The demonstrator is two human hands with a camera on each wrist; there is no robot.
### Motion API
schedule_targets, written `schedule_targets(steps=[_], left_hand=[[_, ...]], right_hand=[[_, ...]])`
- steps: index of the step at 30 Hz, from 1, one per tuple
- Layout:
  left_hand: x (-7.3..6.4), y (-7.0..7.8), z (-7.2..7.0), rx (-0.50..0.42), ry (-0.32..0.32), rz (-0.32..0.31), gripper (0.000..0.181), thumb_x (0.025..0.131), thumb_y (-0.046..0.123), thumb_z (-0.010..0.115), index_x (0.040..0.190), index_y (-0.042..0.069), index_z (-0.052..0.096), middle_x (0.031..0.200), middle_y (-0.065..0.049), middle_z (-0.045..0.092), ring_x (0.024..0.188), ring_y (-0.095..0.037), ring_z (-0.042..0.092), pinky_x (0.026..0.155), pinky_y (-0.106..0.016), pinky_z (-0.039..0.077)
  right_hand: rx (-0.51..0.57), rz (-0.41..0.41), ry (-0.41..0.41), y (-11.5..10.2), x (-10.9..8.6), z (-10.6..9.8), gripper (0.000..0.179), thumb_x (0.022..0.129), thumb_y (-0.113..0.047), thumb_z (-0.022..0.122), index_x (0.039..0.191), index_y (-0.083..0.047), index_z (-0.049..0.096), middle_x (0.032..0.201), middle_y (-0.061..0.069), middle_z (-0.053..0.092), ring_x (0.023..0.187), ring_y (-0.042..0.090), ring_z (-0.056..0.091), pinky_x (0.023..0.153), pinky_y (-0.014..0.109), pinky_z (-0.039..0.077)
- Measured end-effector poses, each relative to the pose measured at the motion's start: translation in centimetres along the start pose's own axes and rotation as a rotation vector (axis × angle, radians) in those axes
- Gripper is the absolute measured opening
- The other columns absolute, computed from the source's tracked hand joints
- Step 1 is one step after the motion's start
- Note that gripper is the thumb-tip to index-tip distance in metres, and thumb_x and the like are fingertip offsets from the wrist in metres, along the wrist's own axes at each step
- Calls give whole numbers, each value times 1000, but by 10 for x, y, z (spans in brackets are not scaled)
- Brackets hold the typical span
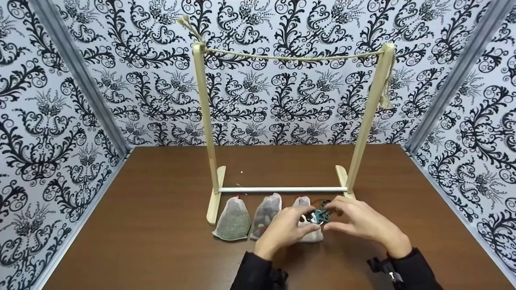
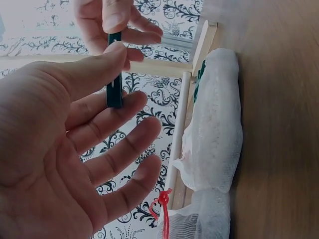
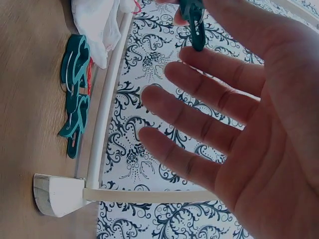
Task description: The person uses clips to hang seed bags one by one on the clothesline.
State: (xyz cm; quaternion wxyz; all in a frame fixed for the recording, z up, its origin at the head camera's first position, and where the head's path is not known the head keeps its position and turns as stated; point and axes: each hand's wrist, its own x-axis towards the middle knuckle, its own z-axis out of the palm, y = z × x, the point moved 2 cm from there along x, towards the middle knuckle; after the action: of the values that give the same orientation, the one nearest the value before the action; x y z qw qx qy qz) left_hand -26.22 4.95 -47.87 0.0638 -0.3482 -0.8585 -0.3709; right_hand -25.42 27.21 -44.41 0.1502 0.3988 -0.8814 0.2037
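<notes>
Over the rightmost bag, my two hands meet at a dark green plastic clothespin (image 1: pixel 321 216). My left hand (image 1: pixel 284 226) pinches one end of it between thumb and index finger, with its other fingers spread. My right hand (image 1: pixel 365 220) has its thumb and index finger at the other end, its remaining fingers extended. More green clothespins (image 3: pixel 75 94) lie on the table beside the white mesh bag (image 2: pixel 214 119). To the left of it lie a mesh bag with mixed dark and reddish contents (image 1: pixel 266 217) and one with grey-green filling (image 1: pixel 233 221).
Behind the bags stands a wooden frame (image 1: pixel 206 121) with a white bottom bar (image 1: pixel 282 189) and a rope (image 1: pixel 298 59) strung slackly across its top. Patterned walls (image 1: pixel 258 100) enclose the brown table (image 1: pixel 169 225). Red string (image 2: pixel 163 199) shows on a bag.
</notes>
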Motion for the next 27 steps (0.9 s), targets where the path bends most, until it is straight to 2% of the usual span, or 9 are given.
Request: schedule_targets(steps=[4,9,13,20,24,27], left_hand=[[0,-1,-4,-67,30,13,41,96,34,72,129,10,67,111,0,72,92,-12,67,80,-22,51],[-1,-2,-6,-112,44,8,45,96,34,71,133,8,65,115,-3,72,97,-14,68,85,-23,52],[-1,-2,-7,-153,13,9,44,97,34,70,133,9,65,112,-1,72,96,-14,69,84,-26,54],[-2,-3,-10,-192,-19,-17,43,98,35,70,133,11,64,114,0,72,97,-9,69,86,-30,56],[-2,-2,-10,-209,-32,-18,43,98,33,69,133,11,63,113,-1,72,96,-12,69,84,-32,57],[-2,-2,-8,-228,-35,-9,44,98,31,69,135,8,62,115,-4,71,96,-12,69,84,-32,57]], right_hand=[[46,-37,51,0,3,-2,40,86,-30,82,117,-9,69,104,-4,67,87,11,64,73,31,56],[86,-74,79,-1,4,-4,44,86,-25,83,125,-13,66,111,-4,66,89,9,61,72,32,55],[94,-94,100,-2,5,-4,43,86,-22,83,125,-14,66,111,-2,66,90,9,61,72,33,55],[98,-61,111,-2,5,-3,43,85,-24,84,122,-11,67,109,-4,66,89,7,62,73,30,56],[103,-92,133,-1,5,-2,41,83,-21,85,117,-8,67,106,-5,66,87,8,62,71,33,57],[107,-113,151,-1,5,-3,40,81,-18,86,116,-8,67,103,-5,65,84,8,62,70,30,56]])
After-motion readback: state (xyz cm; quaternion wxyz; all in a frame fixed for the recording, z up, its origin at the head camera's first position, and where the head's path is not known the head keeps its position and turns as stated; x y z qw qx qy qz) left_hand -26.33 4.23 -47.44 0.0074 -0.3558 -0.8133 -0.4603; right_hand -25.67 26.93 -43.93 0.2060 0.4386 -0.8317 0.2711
